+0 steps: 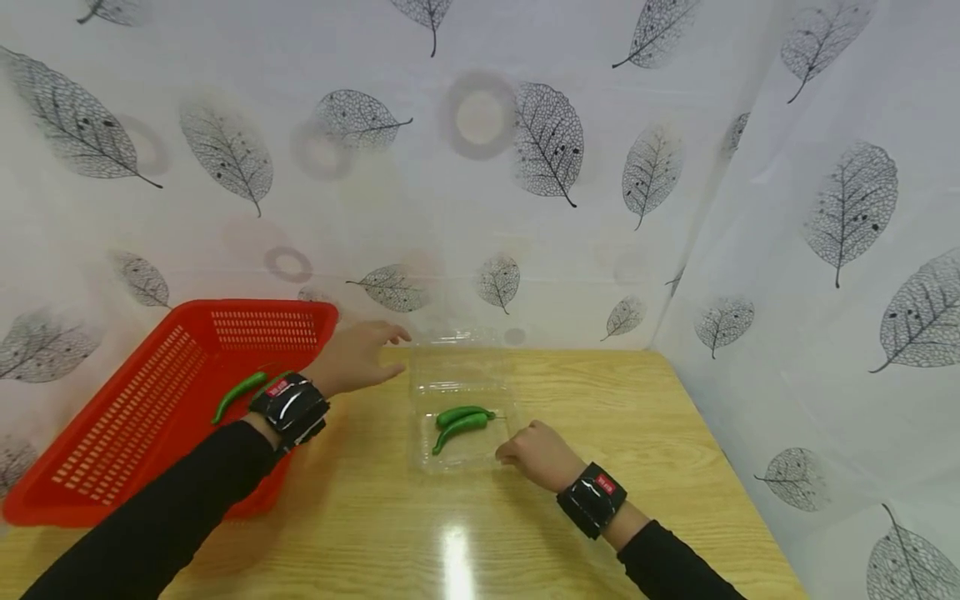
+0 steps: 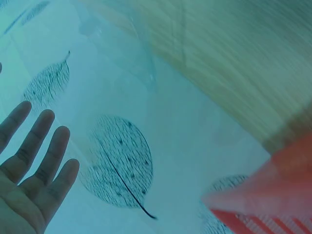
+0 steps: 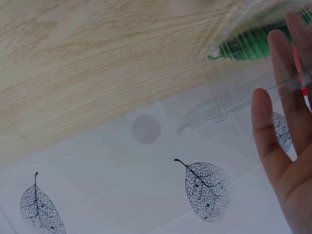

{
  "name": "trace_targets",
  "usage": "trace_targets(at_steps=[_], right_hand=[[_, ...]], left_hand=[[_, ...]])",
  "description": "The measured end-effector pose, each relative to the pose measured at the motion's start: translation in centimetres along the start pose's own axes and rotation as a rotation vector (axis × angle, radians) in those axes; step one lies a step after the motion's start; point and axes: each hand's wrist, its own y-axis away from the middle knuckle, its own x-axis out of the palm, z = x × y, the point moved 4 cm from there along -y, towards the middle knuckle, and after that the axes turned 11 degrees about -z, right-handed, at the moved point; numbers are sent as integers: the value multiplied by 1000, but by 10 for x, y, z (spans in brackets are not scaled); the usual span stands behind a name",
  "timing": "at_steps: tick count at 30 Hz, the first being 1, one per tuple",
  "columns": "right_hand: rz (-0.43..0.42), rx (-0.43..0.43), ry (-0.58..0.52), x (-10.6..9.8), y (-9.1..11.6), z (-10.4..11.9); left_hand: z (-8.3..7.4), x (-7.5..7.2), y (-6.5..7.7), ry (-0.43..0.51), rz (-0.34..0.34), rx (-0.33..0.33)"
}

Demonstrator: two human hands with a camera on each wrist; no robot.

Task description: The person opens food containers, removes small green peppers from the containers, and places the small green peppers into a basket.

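Observation:
A clear plastic clamshell box (image 1: 457, 462) stands on the table with its lid (image 1: 461, 364) raised at the back. Two green chili peppers (image 1: 461, 425) lie side by side in its base. My right hand (image 1: 542, 454) is at the box's front right corner, its fingertips right at the rim; the right wrist view shows its fingers (image 3: 280, 63) extended along the clear plastic. My left hand (image 1: 356, 358), fingers spread and holding nothing, hovers left of the raised lid, past the edge of the red basket (image 1: 67, 454).
Inside the red basket lies another green chili pepper (image 1: 238, 397), partly behind my left wrist. The basket takes up the left side of the wooden table (image 1: 622, 417). A leaf-patterned sheet (image 1: 420, 208) hangs behind the table and along its right side.

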Motion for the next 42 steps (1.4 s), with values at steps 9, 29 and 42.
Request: trace_targets(at_steps=[9,29,42], right_hand=[[4,16,-8,1,0,-1],[17,30,6,4,3,-1],[10,26,5,4,2,-2]], left_hand=[[-27,46,-2,31,53,86],[-71,112,1,48,162,137],[-71,132,4,-21,205,114]])
